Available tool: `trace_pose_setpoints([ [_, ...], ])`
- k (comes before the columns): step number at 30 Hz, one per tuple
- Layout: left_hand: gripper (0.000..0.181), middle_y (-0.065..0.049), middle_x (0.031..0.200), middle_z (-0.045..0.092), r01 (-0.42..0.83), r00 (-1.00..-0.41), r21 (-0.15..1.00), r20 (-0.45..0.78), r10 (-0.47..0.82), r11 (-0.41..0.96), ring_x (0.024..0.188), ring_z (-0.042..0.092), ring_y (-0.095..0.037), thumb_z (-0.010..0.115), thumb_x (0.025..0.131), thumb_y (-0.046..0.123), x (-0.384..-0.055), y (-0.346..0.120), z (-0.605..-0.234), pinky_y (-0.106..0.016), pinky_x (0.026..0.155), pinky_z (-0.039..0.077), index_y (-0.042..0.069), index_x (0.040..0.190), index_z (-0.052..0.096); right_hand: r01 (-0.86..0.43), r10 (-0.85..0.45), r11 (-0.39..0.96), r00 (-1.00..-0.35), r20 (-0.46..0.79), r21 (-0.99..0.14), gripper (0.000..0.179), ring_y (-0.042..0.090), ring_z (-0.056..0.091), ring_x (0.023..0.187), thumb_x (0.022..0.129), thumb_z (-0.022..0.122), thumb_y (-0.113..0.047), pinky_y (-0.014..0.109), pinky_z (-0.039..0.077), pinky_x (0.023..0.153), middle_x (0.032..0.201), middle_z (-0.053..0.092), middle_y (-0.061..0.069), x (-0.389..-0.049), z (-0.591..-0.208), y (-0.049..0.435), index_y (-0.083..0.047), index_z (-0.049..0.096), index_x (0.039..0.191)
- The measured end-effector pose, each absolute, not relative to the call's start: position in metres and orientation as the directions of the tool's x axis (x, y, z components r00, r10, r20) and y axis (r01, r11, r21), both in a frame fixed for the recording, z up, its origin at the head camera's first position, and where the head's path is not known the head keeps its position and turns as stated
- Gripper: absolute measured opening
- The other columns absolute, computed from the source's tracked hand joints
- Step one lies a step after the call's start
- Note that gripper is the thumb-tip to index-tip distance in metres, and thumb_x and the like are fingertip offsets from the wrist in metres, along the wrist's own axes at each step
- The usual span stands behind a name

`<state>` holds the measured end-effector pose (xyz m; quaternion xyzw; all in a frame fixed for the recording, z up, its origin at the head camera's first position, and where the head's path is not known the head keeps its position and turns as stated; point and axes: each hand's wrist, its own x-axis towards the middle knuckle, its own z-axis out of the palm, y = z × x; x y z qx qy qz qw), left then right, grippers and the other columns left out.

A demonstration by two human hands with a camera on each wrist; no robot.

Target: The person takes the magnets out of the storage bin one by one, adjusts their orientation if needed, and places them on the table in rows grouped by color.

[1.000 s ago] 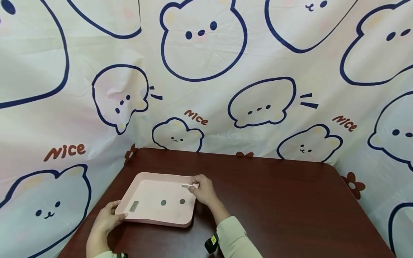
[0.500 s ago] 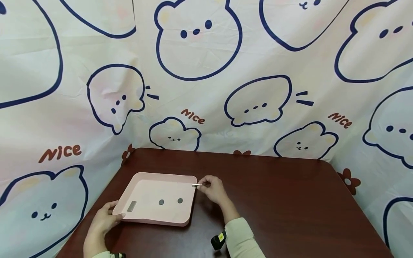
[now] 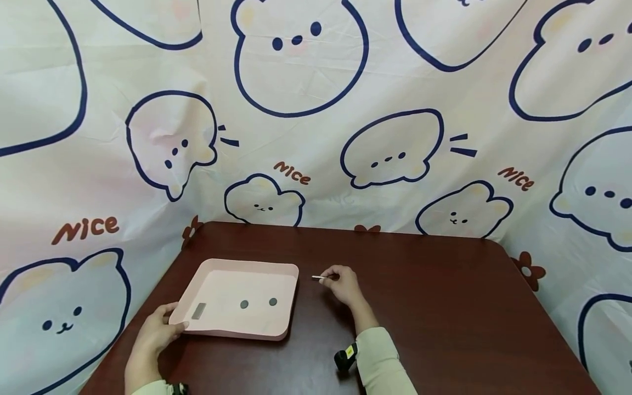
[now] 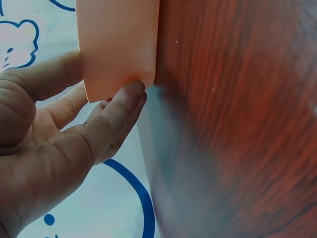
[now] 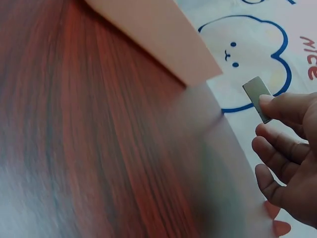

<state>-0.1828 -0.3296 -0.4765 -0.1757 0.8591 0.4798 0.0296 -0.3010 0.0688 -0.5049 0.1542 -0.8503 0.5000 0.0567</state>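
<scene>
A shallow pink tray lies on the table's left part in the head view. My left hand grips its near left corner, thumb at the rim; in the left wrist view the fingers press against the tray's outer wall. Inside the tray are a grey rectangular piece and two grey round discs, one near the middle and one farther right. Right of the tray, my right hand pinches a small flat grey rectangular piece between thumb and fingers, held above the table.
The dark red-brown table stretches to the right of the tray. A pale cloth with cartoon bears hangs behind and along both sides. A black device sits at the right wrist.
My right hand has moved right, from over the tray's far right corner to beyond its edge, carrying the grey rectangular piece. My left hand keeps its grip on the tray.
</scene>
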Motion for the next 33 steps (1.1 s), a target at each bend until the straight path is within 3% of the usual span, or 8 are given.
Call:
trace_pose_setpoints([
  [11,0.063,-0.043,0.113,0.042,-0.338,-0.936,0.797,-0.229,-0.266,0.501,0.077,0.057,-0.026,0.065,0.081,-0.003,-0.185,-0.332,-0.471,-0.031,0.064,0.051,-0.016,0.131,0.029,-0.226,-0.165,0.504,-0.973,0.164,-0.833,0.006,0.014,0.052,0.067,0.08,0.073,-0.013,0.03,0.044,0.06,0.077,0.062,-0.003,-0.313,-0.514,0.08,-0.008,0.07,0.083],
  [23,0.065,-0.042,0.113,0.042,-0.34,-0.935,0.791,-0.229,-0.269,0.508,0.078,0.058,-0.026,0.066,0.081,0.0,-0.185,-0.332,-0.47,-0.032,0.065,0.051,-0.015,0.132,0.028,-0.201,-0.132,0.576,-0.98,0.152,-0.793,0.005,0.018,0.053,0.076,0.08,0.073,-0.014,0.035,0.043,0.07,0.081,0.064,-0.001,-0.319,-0.519,0.086,-0.01,0.071,0.08],
  [33,0.066,-0.042,0.111,0.043,-0.336,-0.936,0.81,-0.228,-0.27,0.48,0.076,0.058,-0.024,0.066,0.08,-0.004,-0.184,-0.328,-0.471,-0.031,0.063,0.051,-0.016,0.132,0.027,-0.177,-0.131,0.6,-0.984,0.122,-0.78,0.006,0.016,0.052,0.07,0.079,0.073,-0.013,0.033,0.044,0.066,0.078,0.062,-0.001,-0.326,-0.519,0.087,-0.009,0.07,0.079],
])
